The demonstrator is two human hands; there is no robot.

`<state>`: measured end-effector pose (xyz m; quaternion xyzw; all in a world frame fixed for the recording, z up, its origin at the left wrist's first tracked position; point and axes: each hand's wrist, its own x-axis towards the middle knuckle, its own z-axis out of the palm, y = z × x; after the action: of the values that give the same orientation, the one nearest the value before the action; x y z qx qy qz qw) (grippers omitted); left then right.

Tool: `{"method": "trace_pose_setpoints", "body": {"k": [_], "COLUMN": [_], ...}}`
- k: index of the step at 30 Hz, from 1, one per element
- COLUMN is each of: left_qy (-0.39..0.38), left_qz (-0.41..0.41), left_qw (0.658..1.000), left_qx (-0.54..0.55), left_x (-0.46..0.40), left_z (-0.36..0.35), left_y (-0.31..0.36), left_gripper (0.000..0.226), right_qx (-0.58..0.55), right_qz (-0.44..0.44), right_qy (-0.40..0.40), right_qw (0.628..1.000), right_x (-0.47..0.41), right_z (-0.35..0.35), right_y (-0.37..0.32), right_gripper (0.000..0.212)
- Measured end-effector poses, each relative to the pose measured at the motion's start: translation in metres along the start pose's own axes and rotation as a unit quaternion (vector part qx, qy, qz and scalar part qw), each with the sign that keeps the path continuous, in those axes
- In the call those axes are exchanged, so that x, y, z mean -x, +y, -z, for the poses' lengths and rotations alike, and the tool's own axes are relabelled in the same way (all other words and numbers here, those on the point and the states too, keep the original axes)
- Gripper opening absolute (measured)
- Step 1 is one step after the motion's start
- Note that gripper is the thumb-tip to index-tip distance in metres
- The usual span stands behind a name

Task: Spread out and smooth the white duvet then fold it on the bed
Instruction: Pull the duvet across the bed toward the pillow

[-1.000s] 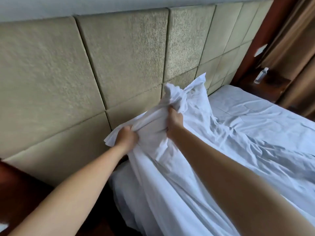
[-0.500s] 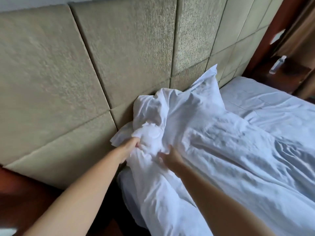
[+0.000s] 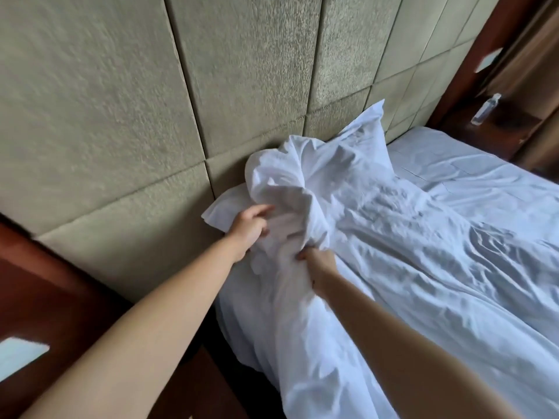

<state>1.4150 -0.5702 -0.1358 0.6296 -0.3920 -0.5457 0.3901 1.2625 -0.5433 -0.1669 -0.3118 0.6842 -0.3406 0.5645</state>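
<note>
— White cotton everywhere; what are the hands doing with it?
— Nearest, the right hand (image 3: 317, 266) has its fingers curled into a bunched fold of the white duvet (image 3: 393, 267), gripping it at the near edge of the bed (image 3: 490, 176).
— And the other?
— Just beyond, the left hand (image 3: 248, 226) reaches into the same heap with fingers loosely extended, tips against the cloth; whether it pinches anything I cannot tell.
— Where does the duvet lie?
— Crumpled along the mattress, hanging over the near side, piled high at the head end against the padded headboard (image 3: 121, 116), with one corner sticking up.
— Farther off?
— A clear bottle (image 3: 485, 110) stands on a dark wooden nightstand (image 3: 514, 122) past the bed's far corner, beside brown curtains (image 3: 541, 71).
</note>
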Motion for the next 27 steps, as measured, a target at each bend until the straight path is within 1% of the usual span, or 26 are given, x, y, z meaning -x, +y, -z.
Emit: {"method": "trace_pose_setpoints", "body": {"k": [1, 2, 3, 4, 5, 6, 7, 8, 9, 10, 11, 12, 13, 14, 16, 17, 18, 19, 20, 22, 23, 24, 25, 26, 27], "left_qy": [0.034, 0.033, -0.013, -0.081, -0.148, -0.188, -0.198, -0.195, -0.193, -0.206, -0.218, -0.217, -0.199, -0.163, -0.107, -0.090, -0.070, -0.045, -0.016, 0.041, 0.071, 0.100, 0.136, 0.176, 0.218], "left_qz": [-0.014, -0.023, -0.002, 0.031, 0.055, 0.053, 0.036, 0.023, 0.033, 0.051, 0.069, 0.076, 0.080, 0.078, 0.070, 0.066, 0.061, 0.056, 0.052, 0.037, 0.026, 0.013, -0.002, -0.019, -0.041], "left_qw": [0.989, 0.967, 0.949, 0.940, 0.934, 0.938, 0.954, 0.972, 0.980, 0.977, 0.972, 0.972, 0.976, 0.983, 0.986, 0.983, 0.982, 0.984, 0.986, 0.989, 0.988, 0.987, 0.983, 0.978, 0.970], "left_qx": [-0.141, -0.251, -0.314, -0.331, -0.320, -0.287, -0.222, -0.130, -0.043, 0.030, 0.060, 0.056, 0.027, -0.007, -0.106, -0.144, -0.162, -0.162, -0.157, -0.139, -0.131, -0.128, -0.122, -0.114, -0.094], "left_x": [0.002, 0.010, 0.023, 0.035, 0.048, 0.059, 0.066, 0.072, 0.078, 0.082, 0.086, 0.091, 0.097, 0.101, 0.104, 0.106, 0.109, 0.114, 0.117, 0.126, 0.130, 0.130, 0.130, 0.129, 0.128], "left_z": [0.003, 0.002, -0.002, -0.008, -0.015, -0.024, -0.032, -0.040, -0.047, -0.053, -0.058, -0.062, -0.063, -0.064, -0.059, -0.056, -0.052, -0.048, -0.044, -0.036, -0.031, -0.025, -0.019, -0.013, -0.008], "left_y": [-0.011, -0.020, -0.024, -0.028, -0.028, -0.027, -0.025, -0.024, -0.020, -0.018, -0.016, -0.014, -0.011, -0.009, -0.009, -0.010, -0.010, -0.010, -0.011, -0.005, 0.002, 0.010, 0.022, 0.035, 0.051], "left_gripper": [0.060, 0.076, 0.087, 0.089, 0.082, 0.076, 0.073, 0.072, 0.072, 0.071, 0.070, 0.061, 0.048, 0.036, 0.022, 0.018, 0.014, 0.013, 0.014, 0.015, 0.016, 0.017, 0.016, 0.016, 0.022], "right_qx": [-0.047, -0.084, -0.117, -0.145, -0.170, -0.196, -0.219, -0.239, -0.253, -0.262, -0.260, -0.251, -0.234, -0.200, -0.107, -0.069, -0.040, -0.018, 0.001, 0.030, 0.047, 0.061, 0.073, 0.083, 0.107], "right_qz": [-0.014, -0.028, -0.035, -0.031, -0.024, -0.017, -0.012, -0.011, -0.007, -0.004, 0.001, 0.003, 0.015, 0.038, 0.119, 0.155, 0.173, 0.185, 0.193, 0.212, 0.230, 0.252, 0.273, 0.283, 0.293], "right_qy": [-0.005, -0.011, -0.018, -0.022, -0.017, -0.019, -0.025, -0.022, -0.021, -0.024, -0.031, -0.035, -0.035, -0.023, 0.020, 0.033, 0.046, 0.054, 0.061, 0.075, 0.085, 0.089, 0.076, 0.042, 0.005], "right_qw": [0.999, 0.996, 0.992, 0.989, 0.985, 0.980, 0.975, 0.971, 0.967, 0.965, 0.965, 0.967, 0.971, 0.979, 0.987, 0.985, 0.983, 0.981, 0.979, 0.974, 0.968, 0.962, 0.956, 0.955, 0.950], "right_x": [0.006, 0.017, 0.027, 0.038, 0.047, 0.057, 0.063, 0.067, 0.070, 0.074, 0.076, 0.078, 0.077, 0.077, 0.076, 0.073, 0.073, 0.078, 0.083, 0.095, 0.095, 0.098, 0.100, 0.104, 0.104], "right_z": [0.007, 0.013, 0.020, 0.026, 0.034, 0.041, 0.048, 0.054, 0.059, 0.063, 0.067, 0.071, 0.073, 0.073, 0.068, 0.064, 0.059, 0.055, 0.053, 0.054, 0.056, 0.058, 0.059, 0.058, 0.054], "right_y": [-0.009, -0.019, -0.028, -0.035, -0.042, -0.049, -0.052, -0.052, -0.051, -0.050, -0.048, -0.048, -0.048, -0.048, -0.046, -0.041, -0.036, -0.031, -0.028, -0.028, -0.029, -0.032, -0.034, -0.037, -0.035], "right_gripper": [0.010, 0.009, 0.008, 0.006, 0.009, 0.014, 0.019, 0.023, 0.025, 0.027, 0.029, 0.030, 0.030, 0.027, 0.018, 0.022, 0.032, 0.038, 0.036, 0.026, 0.027, 0.031, 0.039, 0.049, 0.061]}}
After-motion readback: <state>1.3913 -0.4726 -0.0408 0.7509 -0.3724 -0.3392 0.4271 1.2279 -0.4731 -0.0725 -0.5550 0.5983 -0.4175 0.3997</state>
